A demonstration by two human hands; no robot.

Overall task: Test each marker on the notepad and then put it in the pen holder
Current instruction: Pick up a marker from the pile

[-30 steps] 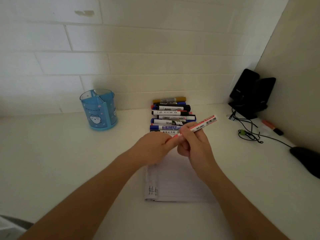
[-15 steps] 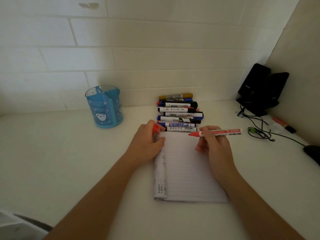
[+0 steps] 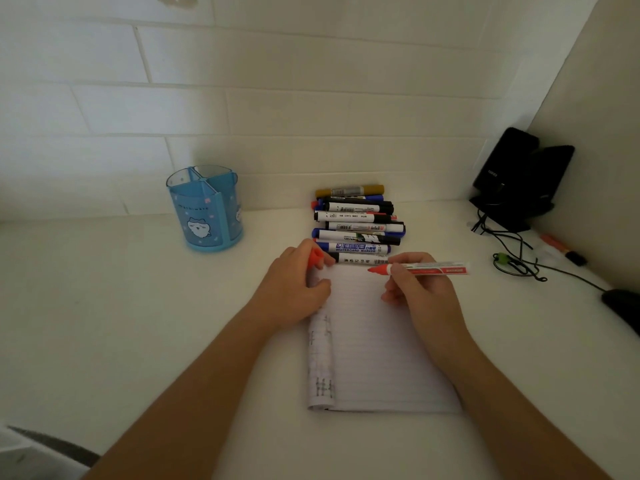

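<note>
Two bare forearms reach in from the bottom edge across the white table (image 3: 138,323). Between them, in the lower centre of the frame, the lined notepad (image 3: 377,341) lies flat with its folded-back pages rolled along its left side. The left hand (image 3: 294,292) rests on the pad's upper left corner, fingers curled round a red cap (image 3: 316,258) that pokes out near the thumb. The right hand (image 3: 422,289), at the pad's upper right, pinches the uncapped red marker (image 3: 433,269); the marker lies nearly level, its red tip pointing left over the pad's top edge. Whether the tip touches the paper I cannot tell. Just beyond the pad, a stack of capped markers (image 3: 356,226) lies in a row running back toward the wall. To their left, well apart, the blue pen holder (image 3: 206,209) stands upright. At the right edge sit a dark mouse (image 3: 623,306), a looped cable (image 3: 512,265), an orange highlighter (image 3: 562,249) and, in the far corner, black speakers (image 3: 519,178).
</note>
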